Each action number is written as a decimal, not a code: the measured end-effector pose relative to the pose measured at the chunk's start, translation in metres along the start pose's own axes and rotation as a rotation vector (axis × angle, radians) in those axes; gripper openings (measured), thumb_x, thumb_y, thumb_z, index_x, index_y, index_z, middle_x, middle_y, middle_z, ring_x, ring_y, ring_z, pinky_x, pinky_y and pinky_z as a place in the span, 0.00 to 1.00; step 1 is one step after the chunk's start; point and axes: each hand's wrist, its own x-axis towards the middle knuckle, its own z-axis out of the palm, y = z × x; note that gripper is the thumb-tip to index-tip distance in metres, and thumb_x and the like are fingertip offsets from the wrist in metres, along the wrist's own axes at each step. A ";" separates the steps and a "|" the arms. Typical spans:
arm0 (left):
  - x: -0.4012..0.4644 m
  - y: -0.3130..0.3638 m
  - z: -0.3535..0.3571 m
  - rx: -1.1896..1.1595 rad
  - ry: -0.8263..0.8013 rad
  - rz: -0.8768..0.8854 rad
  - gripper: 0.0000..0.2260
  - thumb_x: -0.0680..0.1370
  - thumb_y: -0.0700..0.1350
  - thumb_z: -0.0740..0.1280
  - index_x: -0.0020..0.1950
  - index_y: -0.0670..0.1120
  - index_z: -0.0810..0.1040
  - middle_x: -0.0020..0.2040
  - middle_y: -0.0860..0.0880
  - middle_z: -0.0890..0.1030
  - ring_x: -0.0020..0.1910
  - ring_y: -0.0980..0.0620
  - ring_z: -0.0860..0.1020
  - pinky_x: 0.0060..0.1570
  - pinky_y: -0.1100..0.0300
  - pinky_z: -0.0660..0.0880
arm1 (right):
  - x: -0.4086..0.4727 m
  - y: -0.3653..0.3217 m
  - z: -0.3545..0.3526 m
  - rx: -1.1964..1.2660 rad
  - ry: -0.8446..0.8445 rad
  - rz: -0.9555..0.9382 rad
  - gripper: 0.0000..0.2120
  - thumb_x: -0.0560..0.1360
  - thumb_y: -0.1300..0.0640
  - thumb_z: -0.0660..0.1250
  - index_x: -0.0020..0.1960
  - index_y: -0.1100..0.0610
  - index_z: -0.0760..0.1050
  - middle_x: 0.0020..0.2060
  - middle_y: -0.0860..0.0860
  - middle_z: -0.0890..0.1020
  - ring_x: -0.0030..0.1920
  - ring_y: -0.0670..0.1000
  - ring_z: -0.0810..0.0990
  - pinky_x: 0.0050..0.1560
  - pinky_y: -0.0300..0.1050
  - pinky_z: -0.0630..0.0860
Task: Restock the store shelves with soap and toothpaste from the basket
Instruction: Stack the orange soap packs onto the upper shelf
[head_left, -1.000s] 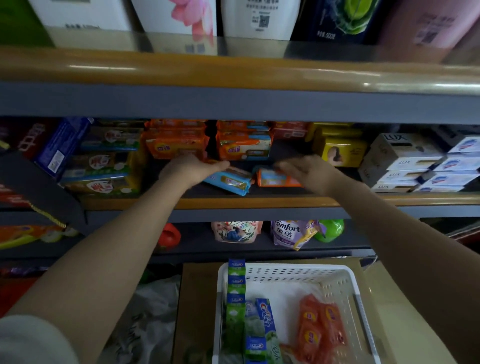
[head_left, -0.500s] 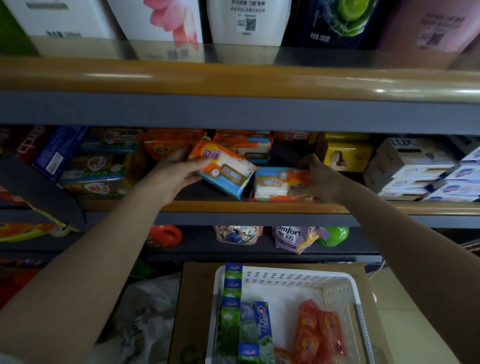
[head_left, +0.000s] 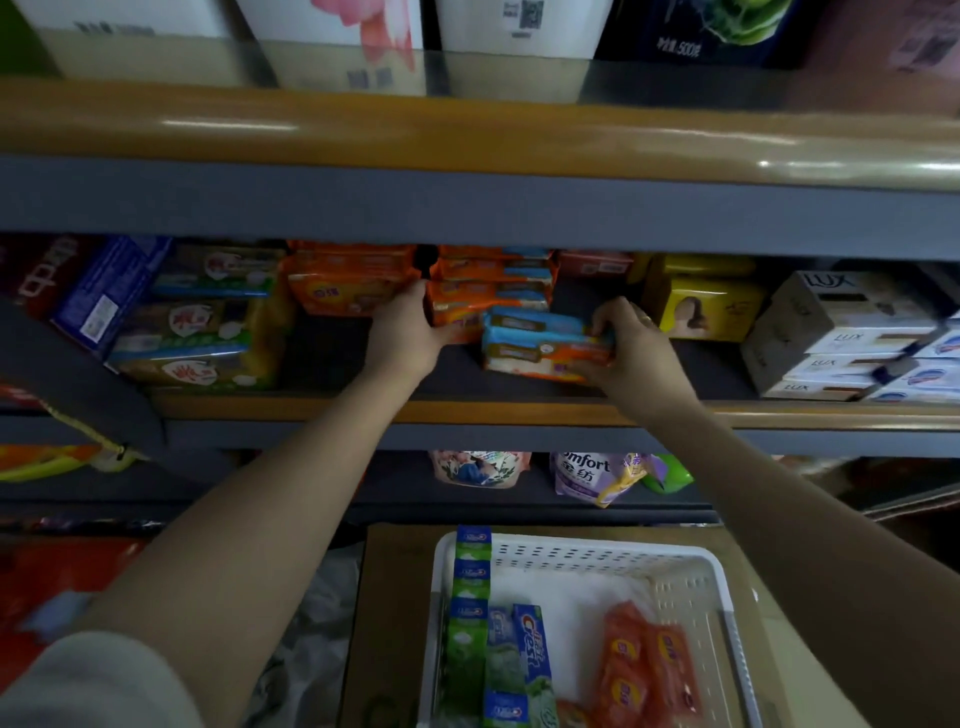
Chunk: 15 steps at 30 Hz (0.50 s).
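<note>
On the middle shelf (head_left: 311, 410) two blue-and-orange soap packs (head_left: 540, 345) lie stacked one on the other. My right hand (head_left: 636, 353) grips their right end. My left hand (head_left: 402, 332) is just left of them, its thumb and fingers closed round the left end of an orange soap pack (head_left: 488, 301) in the stack behind. Below, the white basket (head_left: 587, 558) holds toothpaste boxes (head_left: 530, 654) on its left side and orange soap packs (head_left: 644, 670) on its right.
Yellow-green soap bundles (head_left: 202, 338) fill the shelf's left side; yellow boxes (head_left: 701, 306) and white Lux boxes (head_left: 831, 338) stand to the right. The shelf above hangs low over the soap. Refill pouches (head_left: 587, 475) sit on the shelf below. The basket rests on a cardboard box (head_left: 389, 623).
The pack my left hand held tilted now lies on top of the right hand's pack, further back on the shelf. My left hand has shifted to the orange stack.
</note>
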 end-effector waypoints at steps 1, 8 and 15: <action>0.001 -0.001 -0.003 -0.012 -0.019 -0.005 0.17 0.72 0.43 0.71 0.59 0.42 0.73 0.54 0.43 0.81 0.53 0.45 0.78 0.54 0.52 0.74 | 0.004 -0.008 0.007 -0.015 0.028 -0.007 0.18 0.66 0.60 0.74 0.47 0.55 0.65 0.49 0.54 0.73 0.48 0.56 0.74 0.43 0.44 0.67; -0.052 -0.012 -0.044 0.243 0.092 0.332 0.16 0.76 0.38 0.62 0.64 0.42 0.71 0.58 0.41 0.77 0.58 0.42 0.74 0.55 0.49 0.74 | 0.011 -0.043 0.030 -0.054 0.022 0.069 0.23 0.69 0.55 0.72 0.58 0.60 0.66 0.61 0.61 0.67 0.55 0.63 0.74 0.50 0.54 0.73; -0.155 0.005 -0.006 0.238 -0.217 0.735 0.09 0.74 0.37 0.62 0.51 0.40 0.78 0.46 0.43 0.80 0.44 0.44 0.78 0.42 0.54 0.76 | -0.105 0.017 0.004 -0.120 0.171 -0.088 0.09 0.73 0.56 0.66 0.48 0.60 0.71 0.45 0.58 0.76 0.43 0.56 0.75 0.35 0.42 0.65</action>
